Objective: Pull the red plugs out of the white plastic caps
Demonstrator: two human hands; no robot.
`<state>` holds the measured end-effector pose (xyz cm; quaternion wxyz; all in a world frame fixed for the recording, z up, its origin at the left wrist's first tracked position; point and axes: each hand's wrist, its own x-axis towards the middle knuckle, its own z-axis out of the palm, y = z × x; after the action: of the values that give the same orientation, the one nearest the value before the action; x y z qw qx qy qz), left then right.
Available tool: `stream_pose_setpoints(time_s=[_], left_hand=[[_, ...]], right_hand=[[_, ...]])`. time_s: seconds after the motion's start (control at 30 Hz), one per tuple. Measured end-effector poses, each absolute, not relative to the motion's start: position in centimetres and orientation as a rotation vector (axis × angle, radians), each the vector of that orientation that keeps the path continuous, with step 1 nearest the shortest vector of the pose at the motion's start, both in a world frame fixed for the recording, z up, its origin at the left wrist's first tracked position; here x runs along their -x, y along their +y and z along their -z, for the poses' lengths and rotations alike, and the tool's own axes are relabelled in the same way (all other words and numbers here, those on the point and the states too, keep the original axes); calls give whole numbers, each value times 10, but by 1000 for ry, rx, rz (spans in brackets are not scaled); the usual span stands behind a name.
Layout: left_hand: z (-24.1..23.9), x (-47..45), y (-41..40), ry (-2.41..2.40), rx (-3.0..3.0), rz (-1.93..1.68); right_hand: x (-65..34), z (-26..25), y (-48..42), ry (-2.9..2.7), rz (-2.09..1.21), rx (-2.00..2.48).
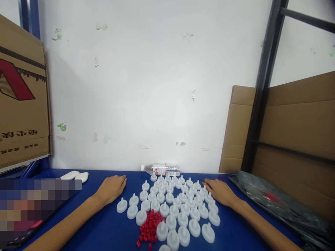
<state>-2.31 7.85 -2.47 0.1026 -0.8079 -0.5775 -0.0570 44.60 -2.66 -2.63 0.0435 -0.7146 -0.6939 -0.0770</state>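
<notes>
My left hand [111, 190] lies flat on the blue table [110, 226], palm down, fingers loosely together, holding nothing. It rests left of a cluster of several white plastic caps [178, 209] with small nozzles, standing upright. My right hand [220, 191] lies palm down at the right edge of that cluster, its fingers stretched out and touching or nearly touching the nearest caps. A heap of small red plastic pieces [149, 228] sits at the cluster's near left side.
A clear water bottle [161, 169] lies on its side at the back by the white wall. Cardboard boxes [23, 101] stand at left and right [295, 139]. A dark plastic bag [282, 205] lies at right. Two white objects [75, 175] lie at back left.
</notes>
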Motion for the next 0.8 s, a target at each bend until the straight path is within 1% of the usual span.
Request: stream_pose_setpoints(time_s=[0.8], left_hand=[[22,22,76,-1726,2393,162]], right_hand=[[-448,29,-25,-2117,244,2185]])
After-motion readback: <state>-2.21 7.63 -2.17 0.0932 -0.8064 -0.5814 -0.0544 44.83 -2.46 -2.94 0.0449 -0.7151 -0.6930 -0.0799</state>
